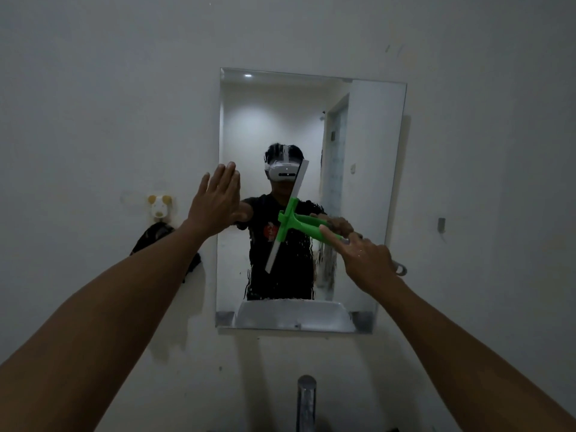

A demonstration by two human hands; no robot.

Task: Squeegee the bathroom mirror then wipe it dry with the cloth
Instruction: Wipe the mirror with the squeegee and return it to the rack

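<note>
Meanwhile the right hand [366,260] grips the squeegee [288,226] against the mirror [371,182], while the left hand [215,198], flat and wide, braces its left edge.

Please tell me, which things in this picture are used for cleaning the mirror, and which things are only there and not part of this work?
Part of the job:
mirror
green squeegee, held by the right hand
left hand, flat at the mirror's left edge

Only there:
animal-shaped wall hook
dark item hanging below it
tap

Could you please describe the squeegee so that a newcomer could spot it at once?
Find the mirror on the wall. Against the middle of its glass, the right hand holds the squeegee. It is the only bright green thing, with a long pale blade.
</note>
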